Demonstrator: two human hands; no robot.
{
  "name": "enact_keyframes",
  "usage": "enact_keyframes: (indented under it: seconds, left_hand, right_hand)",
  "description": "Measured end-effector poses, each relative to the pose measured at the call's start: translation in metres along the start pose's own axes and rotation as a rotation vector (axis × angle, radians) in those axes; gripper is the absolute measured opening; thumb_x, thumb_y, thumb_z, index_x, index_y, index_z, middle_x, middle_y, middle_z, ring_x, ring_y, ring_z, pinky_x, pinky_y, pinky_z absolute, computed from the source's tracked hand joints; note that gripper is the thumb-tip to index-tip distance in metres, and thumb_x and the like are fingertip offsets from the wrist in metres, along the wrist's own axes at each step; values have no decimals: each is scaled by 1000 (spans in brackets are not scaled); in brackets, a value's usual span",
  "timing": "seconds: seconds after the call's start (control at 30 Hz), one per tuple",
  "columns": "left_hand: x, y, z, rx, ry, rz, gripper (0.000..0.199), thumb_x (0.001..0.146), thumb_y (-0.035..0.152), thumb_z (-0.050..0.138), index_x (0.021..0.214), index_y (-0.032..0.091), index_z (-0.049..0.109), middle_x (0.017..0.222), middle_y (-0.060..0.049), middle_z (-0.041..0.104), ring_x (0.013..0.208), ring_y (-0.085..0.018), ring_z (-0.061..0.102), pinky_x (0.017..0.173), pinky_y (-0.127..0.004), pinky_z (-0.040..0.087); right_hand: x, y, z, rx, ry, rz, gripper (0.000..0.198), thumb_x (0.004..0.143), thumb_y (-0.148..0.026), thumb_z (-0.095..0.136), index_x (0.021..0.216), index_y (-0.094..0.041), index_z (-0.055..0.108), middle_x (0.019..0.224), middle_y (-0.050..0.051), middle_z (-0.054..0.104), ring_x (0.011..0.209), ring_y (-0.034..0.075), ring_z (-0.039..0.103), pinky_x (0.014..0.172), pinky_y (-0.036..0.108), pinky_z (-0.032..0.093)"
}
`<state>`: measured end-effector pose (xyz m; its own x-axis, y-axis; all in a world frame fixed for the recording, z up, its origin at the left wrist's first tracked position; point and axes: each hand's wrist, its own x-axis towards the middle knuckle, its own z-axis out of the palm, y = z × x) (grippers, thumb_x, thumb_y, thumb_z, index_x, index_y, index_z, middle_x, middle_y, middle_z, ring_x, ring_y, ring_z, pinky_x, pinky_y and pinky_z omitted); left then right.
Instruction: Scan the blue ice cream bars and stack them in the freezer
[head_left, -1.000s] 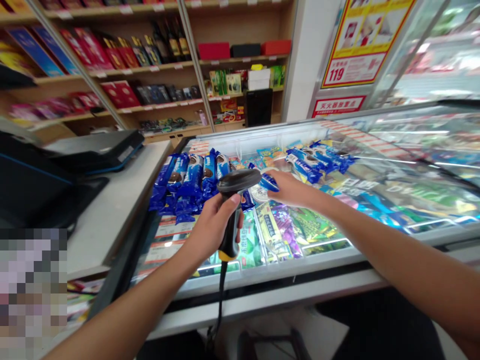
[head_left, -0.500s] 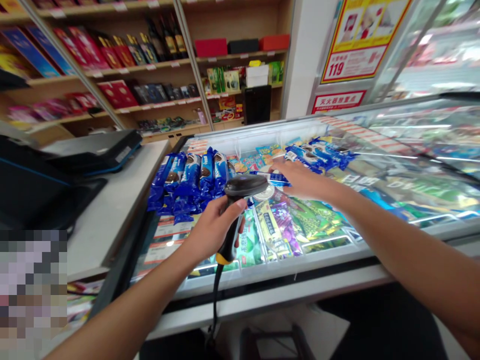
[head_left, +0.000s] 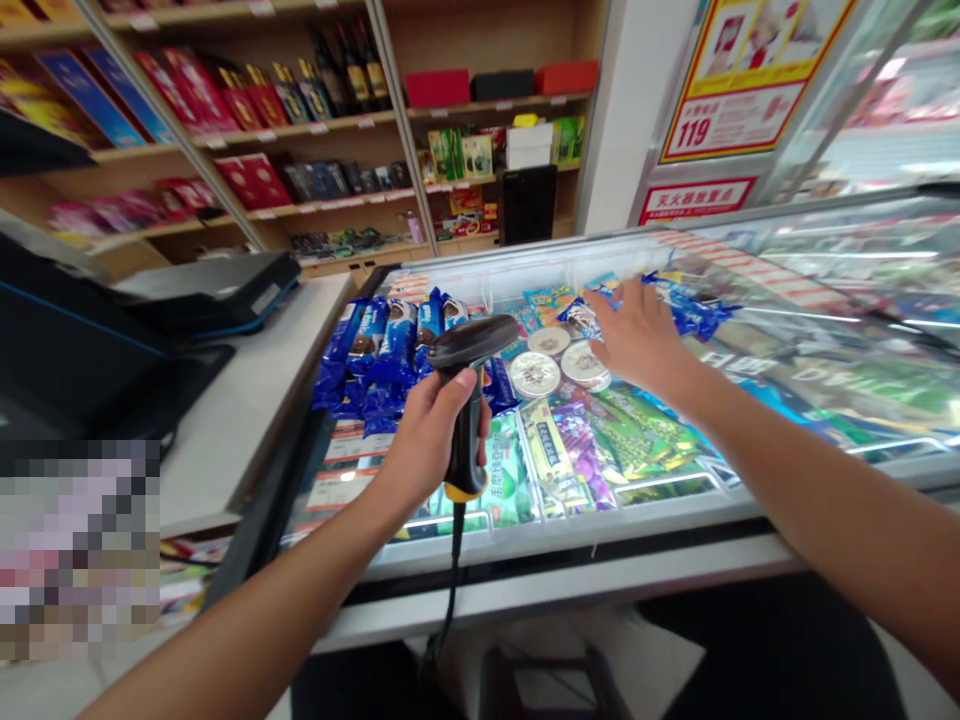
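My left hand is wrapped round the handle of a black barcode scanner with a yellow base and a cord hanging down. Left of the scanner, several blue cookie packets lie side by side on the glass freezer top. Part of a blue packet shows just right of the scanner handle. My right hand reaches over a second group of blue cookie packets, fingers spread. Its fingertips are at a packet there; whether they touch it I cannot tell.
Under the freezer's glass lie bagged goods and round silver lids. A grey counter with a black flat device stands at left. Shelves with boxes and bottles line the back. The scanner cord hangs over the freezer's front edge.
My right hand has moved from a blue packet near the scanner to the packets on the right, leaving that packet behind. The scanner has tilted. The view has shifted slightly.
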<state>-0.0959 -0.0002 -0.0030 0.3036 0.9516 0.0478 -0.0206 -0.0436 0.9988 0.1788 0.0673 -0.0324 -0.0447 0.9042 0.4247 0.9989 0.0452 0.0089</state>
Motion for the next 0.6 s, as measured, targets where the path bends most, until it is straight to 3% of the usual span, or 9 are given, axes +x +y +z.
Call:
enact_keyframes:
  seconds: [0.13,0.23,0.33,0.43,0.53,0.6]
  left_hand:
    - [1,2,0,-16,32,10,43,85,62,57,87,20,51,58,4,59,36,-12,54,34,-22,41]
    - [0,3,0,-9,36,12,43,85,62,57,89,20,52,59,3,60,36,-12,54,35,-22,41]
    - [0,5,1,13,32,-4,44,84,62,56,92,19,55,61,2,63,37,-12,54,35,-23,40]
    - [-2,7,1,4,39,-11,44,82,62,57,92,19,55,59,3,61,37,-12,54,36,-24,41]
    - [-3,8,2,-6,40,-14,42,83,61,58,91,20,52,58,5,58,37,-12,54,37,-24,42]
    - [-3,9,2,-4,41,-20,40,83,60,58,90,21,51,59,5,58,37,-12,53,36,-23,43]
  right_hand:
    - [-7,-37,2,355,-55,-170,47,100,-44,50,139,-19,55,128,19,59,123,37,53,105,54,41]
    - [-21,-72,6,536,-185,-269,66,96,-58,55,151,-24,44,132,17,59,122,36,54,103,54,43]
    - [-31,-93,11,498,-223,-245,78,91,-58,61,157,-24,36,133,19,57,125,40,51,103,56,41]
    - [-29,-89,11,448,-213,-207,71,92,-39,61,156,-21,36,130,19,58,124,38,52,104,54,41]
    - [-18,-64,6,355,-213,-165,68,84,-22,61,149,-20,43,128,19,58,124,37,53,102,51,44]
    - [-10,-43,2,319,-208,-166,61,82,-21,62,141,-22,50,127,16,60,122,37,55,100,51,45]
